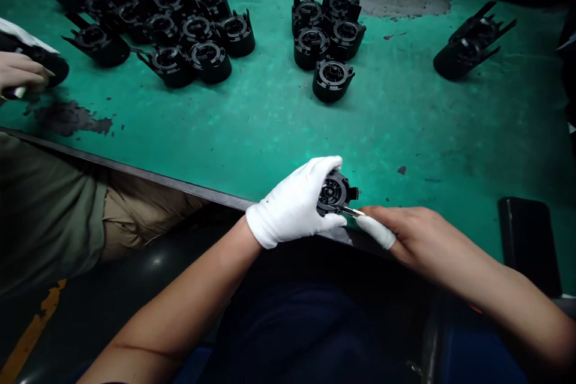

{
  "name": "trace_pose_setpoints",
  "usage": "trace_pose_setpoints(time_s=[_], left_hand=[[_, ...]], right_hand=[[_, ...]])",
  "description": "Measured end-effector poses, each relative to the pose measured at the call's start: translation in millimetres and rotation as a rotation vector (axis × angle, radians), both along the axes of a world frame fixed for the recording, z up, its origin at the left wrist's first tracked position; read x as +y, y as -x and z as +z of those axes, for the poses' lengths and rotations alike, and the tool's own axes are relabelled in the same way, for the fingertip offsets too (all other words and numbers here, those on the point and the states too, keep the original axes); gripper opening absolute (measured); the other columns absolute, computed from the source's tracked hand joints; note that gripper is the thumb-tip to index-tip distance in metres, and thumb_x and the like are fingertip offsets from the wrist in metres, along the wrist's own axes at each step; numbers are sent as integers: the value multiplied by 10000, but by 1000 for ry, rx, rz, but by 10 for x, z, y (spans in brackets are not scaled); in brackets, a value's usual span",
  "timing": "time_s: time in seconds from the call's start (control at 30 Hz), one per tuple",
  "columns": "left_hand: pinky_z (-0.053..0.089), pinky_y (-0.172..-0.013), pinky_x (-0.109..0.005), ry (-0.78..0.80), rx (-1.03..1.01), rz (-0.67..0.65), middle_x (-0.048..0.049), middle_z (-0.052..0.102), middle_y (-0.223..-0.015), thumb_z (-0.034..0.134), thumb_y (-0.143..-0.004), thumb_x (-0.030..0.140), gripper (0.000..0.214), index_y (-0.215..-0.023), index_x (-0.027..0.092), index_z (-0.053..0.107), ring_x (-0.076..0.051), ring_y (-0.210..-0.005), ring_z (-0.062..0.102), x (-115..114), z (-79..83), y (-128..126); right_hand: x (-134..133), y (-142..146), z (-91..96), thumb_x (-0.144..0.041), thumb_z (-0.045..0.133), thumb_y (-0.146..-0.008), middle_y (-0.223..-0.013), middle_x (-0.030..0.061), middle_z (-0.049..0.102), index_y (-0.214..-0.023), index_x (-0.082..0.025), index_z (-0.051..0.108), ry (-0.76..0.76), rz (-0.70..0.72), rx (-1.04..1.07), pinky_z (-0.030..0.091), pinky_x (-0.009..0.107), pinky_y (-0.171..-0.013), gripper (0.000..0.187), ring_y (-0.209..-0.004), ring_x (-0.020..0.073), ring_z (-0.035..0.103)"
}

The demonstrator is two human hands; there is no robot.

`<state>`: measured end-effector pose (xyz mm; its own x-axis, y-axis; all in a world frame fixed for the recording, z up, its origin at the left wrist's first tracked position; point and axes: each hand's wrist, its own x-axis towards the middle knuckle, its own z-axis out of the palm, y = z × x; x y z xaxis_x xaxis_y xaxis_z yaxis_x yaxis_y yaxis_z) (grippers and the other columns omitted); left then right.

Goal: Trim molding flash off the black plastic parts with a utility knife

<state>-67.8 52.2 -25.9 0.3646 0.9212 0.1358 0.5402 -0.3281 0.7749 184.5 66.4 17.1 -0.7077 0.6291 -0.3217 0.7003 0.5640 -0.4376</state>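
My left hand (294, 204), in a white glove, is wrapped round a round black plastic part (335, 192) held just over the near edge of the green table (270, 126). My right hand (405, 231) is bare, with a white cover on one fingertip. It pinches a thin metal blade (351, 211) whose tip touches the lower side of the part.
Several black parts form a small group (328, 36) at the centre back and a large pile (162, 18) at the back left. A lone part (470, 42) lies far right. Another person's hand (20, 72) holds a part at the left edge. A black block (526, 240) stands near right.
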Motion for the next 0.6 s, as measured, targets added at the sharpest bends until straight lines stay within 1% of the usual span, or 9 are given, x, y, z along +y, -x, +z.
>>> trace_pose_setpoints(time_s=[0.07,0.17,0.23,0.27,0.37,0.5,0.57,0.6], left_hand=[[472,-1158,-507,16,14,-12,-150,508,-1469,848,-722,350,905,-1464,221,347,-340,-1369,527,16,-4,2],[473,-1158,-487,34,21,-18,-142,512,-1467,850,-719,343,903,-1464,216,356,-331,-1356,538,28,-4,7],[462,-1166,-483,44,11,-27,-139,506,-1474,849,-723,351,902,-1466,215,356,-330,-1364,530,29,-2,8],[457,-1170,-485,52,6,-33,-140,501,-1480,847,-726,360,902,-1468,214,354,-331,-1369,524,30,0,9],[449,-1171,-490,84,4,-44,-143,490,-1490,842,-734,373,897,-1470,213,354,-336,-1372,521,43,11,17],[466,-1157,-473,94,33,-59,-139,510,-1468,871,-697,371,922,-1455,210,373,-330,-1338,553,83,34,37],[482,-1141,-466,80,32,-54,-126,538,-1436,891,-672,376,927,-1437,221,391,-323,-1307,579,81,36,36],[489,-1135,-463,69,27,-41,-118,552,-1419,898,-666,384,916,-1422,229,404,-318,-1293,590,64,30,28]], right_hand=[[18,2,-29,-131,466,-932,-1163,22,774,-1278,-286,649,2,21,22,560,310,-736,420,-944,227,753],[42,-13,-73,-139,469,-936,-1245,39,747,-1291,-259,642,-73,26,46,566,318,-777,412,-1028,238,740],[60,-21,-74,-142,471,-933,-1235,62,749,-1282,-233,646,-112,30,35,562,312,-762,400,-1019,245,742],[76,-18,-59,-148,477,-934,-1209,68,758,-1267,-230,654,-106,44,23,555,302,-746,386,-991,242,747],[182,30,32,-173,493,-939,-1046,59,787,-1158,-248,697,-12,106,-34,512,272,-691,308,-867,223,746],[422,119,155,-258,478,-976,-867,51,764,-1025,-251,716,82,159,-65,431,275,-623,243,-758,221,706],[487,114,178,-339,462,-1005,-806,47,738,-956,-239,710,153,175,-47,399,283,-608,272,-698,211,669],[477,97,174,-377,452,-1015,-786,42,724,-935,-235,705,206,153,-22,393,286,-611,301,-680,203,649]])
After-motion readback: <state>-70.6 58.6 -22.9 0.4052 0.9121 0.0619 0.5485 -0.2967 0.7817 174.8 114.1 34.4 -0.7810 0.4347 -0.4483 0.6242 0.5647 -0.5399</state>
